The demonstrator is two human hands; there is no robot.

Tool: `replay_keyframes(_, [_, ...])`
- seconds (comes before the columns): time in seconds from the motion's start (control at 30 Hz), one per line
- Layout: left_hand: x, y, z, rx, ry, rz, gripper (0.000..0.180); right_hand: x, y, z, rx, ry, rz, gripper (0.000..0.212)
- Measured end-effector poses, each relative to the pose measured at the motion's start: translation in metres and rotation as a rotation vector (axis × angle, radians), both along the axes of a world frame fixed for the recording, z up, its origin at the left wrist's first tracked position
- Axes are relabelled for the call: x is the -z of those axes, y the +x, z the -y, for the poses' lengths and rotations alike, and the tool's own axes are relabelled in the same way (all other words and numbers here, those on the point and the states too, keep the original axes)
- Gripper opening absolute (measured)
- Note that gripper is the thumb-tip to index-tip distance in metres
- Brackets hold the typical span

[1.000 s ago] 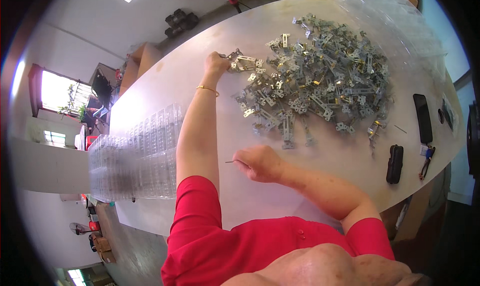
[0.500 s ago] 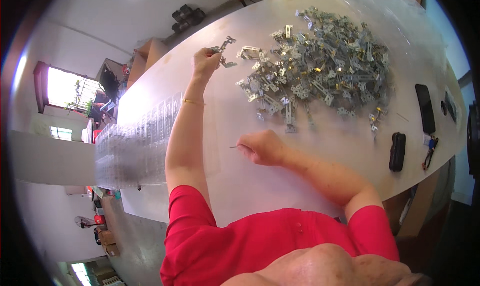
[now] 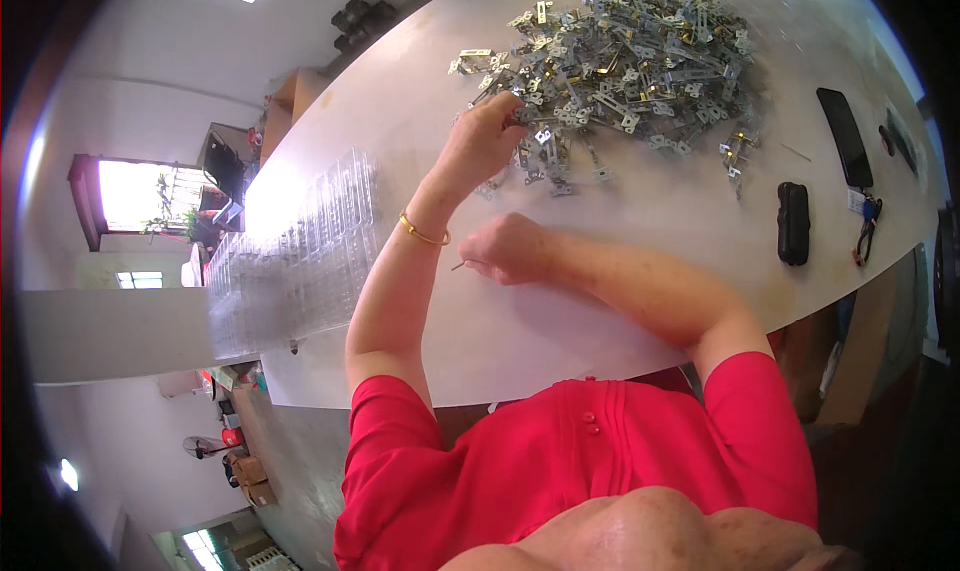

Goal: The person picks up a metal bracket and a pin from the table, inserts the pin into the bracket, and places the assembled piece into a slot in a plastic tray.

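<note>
A big heap of small silvery metal brackets point(image 3: 640, 61), some with brass-coloured bits, lies on the far part of the pale table. My left hand point(image 3: 483, 143) is at the heap's near left edge, its thumb and fingers closed on a metal bracket point(image 3: 521, 118) there. The hand hides part of that piece, and other brackets lie right beside it. Nearer to me, my right hand point(image 3: 512, 249) is closed above the table. A thin metal pin point(image 3: 459, 265) sticks out to the left from its fingertips.
Stacked clear plastic trays point(image 3: 290, 261) stand on the left. At the right lie a black phone point(image 3: 845, 136), a black case point(image 3: 793, 223), keys point(image 3: 867, 233) and a thin stick point(image 3: 796, 152). A small bracket cluster point(image 3: 738, 159) lies apart from the heap. Clear plastic film covers the far right.
My left hand has come right and nearer from the far left to the heap's edge; the brackets it held up no longer show raised. My right hand keeps the pin. The view has shifted.
</note>
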State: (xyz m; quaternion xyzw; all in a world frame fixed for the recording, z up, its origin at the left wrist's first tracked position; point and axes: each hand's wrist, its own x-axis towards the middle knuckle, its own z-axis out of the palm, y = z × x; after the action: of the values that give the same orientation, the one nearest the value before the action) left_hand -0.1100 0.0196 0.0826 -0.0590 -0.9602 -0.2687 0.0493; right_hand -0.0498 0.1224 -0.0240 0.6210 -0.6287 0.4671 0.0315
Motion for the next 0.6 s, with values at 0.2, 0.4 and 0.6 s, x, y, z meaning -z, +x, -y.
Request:
replay_keyframes(0.2, [0.012,0.000,-0.011,0.087,-0.182,-0.103,0.025,0.000,0.002,-0.003,-0.009,-0.021,0.012,0.014])
replay_keyframes(0.4, [0.019,0.003,-0.005,0.134,-0.185,-0.275,0.026,0.001,0.001,0.000,-0.004,-0.048,0.012,0.013])
replay_keyframes(0.6, [0.011,0.016,-0.007,-0.192,-0.071,-0.086,0.018,0.002,-0.001,0.001,-0.009,-0.014,0.041,0.010])
